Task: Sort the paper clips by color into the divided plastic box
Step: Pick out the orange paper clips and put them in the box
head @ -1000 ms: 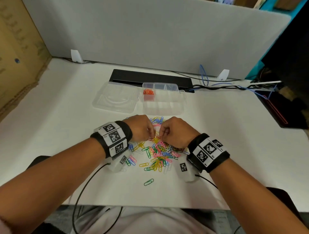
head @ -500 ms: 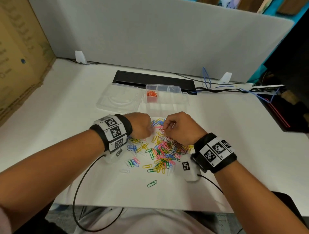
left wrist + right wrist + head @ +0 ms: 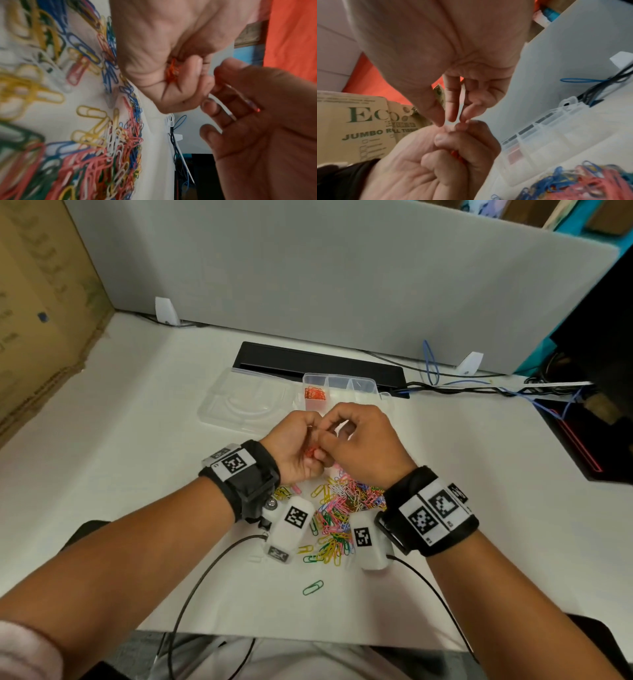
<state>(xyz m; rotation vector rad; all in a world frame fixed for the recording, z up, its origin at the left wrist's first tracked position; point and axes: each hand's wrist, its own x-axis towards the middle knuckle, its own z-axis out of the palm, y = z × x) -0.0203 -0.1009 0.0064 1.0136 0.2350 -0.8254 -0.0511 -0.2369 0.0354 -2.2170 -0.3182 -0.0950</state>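
My left hand (image 3: 291,443) is raised above the mixed pile of colored paper clips (image 3: 342,508), its fingers curled around a small bunch of orange clips (image 3: 171,71). My right hand (image 3: 359,440) meets it fingertip to fingertip. Its thumb and fingers (image 3: 452,115) pinch what looks like a thin pale clip at the left hand's fingertips. Just behind both hands stands the clear divided box (image 3: 356,386). Its far-left compartment holds orange clips (image 3: 314,393). The other compartments that show look bare; the hands hide the box's front edge.
The box's clear lid (image 3: 246,405) lies open to its left. One green clip (image 3: 312,587) lies alone near the front edge. A black bar (image 3: 322,364) and cables (image 3: 479,388) run along the back, under a grey divider panel. A cardboard box (image 3: 41,320) stands at the left.
Both hands have lifted off the pile and moved back toward the box. The left hand has turned so the orange clips in its palm show.
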